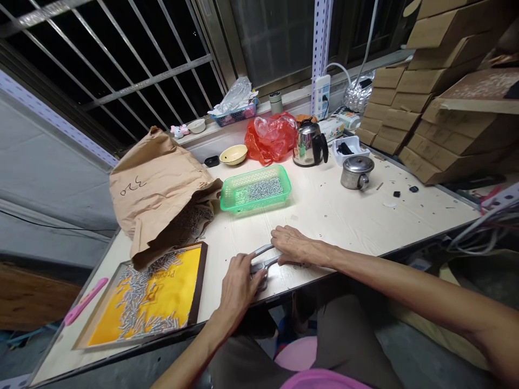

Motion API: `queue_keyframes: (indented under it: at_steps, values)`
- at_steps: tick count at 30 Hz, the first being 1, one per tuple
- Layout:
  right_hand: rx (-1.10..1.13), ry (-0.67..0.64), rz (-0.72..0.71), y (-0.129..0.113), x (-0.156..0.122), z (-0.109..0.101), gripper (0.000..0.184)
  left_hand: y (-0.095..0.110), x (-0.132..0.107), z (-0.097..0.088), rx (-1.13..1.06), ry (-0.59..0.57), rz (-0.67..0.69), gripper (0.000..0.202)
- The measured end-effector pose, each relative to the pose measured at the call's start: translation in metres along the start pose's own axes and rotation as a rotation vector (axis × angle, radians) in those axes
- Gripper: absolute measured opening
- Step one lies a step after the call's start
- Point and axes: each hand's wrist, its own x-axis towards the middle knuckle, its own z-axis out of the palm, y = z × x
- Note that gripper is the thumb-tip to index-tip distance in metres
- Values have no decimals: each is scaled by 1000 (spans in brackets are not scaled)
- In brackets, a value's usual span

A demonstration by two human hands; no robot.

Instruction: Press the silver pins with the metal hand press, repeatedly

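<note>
My left hand (238, 281) is at the front edge of the table, its fingers closed round one end of a grey metal two-armed tool (265, 263). The tool looks a bit like pliers, but its exact kind is partly hidden by my fingers. My right hand (292, 246) is bent over the tool's other end, fingers curled at its arms. Whatever lies under the right palm is mostly hidden; a few small bits show beside it. Beyond my hands is a green plastic basket (231, 202) with many small silvery metal pins (265, 189).
At left, a wooden tray (200, 281) with yellow lining holds scattered metal pins, below an open brown paper sack (158, 189). A pink-handled cutter (86, 301) lies beside it. A kettle (307, 143), metal pot (356, 175) and red bag (270, 139) stand behind; cardboard boxes (441, 129) rise right.
</note>
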Motion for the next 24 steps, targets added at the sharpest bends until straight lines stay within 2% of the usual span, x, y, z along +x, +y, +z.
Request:
queue_keyframes:
  at_steps: [3, 5, 10, 14, 17, 24]
  values:
    - [23, -47, 9, -2, -3, -5, 41, 9, 21, 11, 131, -76, 164, 55]
    - [36, -90, -8, -3, -5, -10, 46, 10, 31, 17, 158, -143, 211, 58]
    - [27, -87, 20, -5, -6, -8, 28, 12, 39, 20, 181, -224, 235, 40]
    - [31, -66, 68, -8, -2, 0, 22, 16, 45, 16, 201, -233, 218, 20]
    - [55, -101, 119, -8, 1, -1, 21, 17, 49, 16, 186, -234, 207, 9]
    - [79, -113, 66, -3, 2, -6, 11, 18, 47, 21, 160, -200, 182, 11]
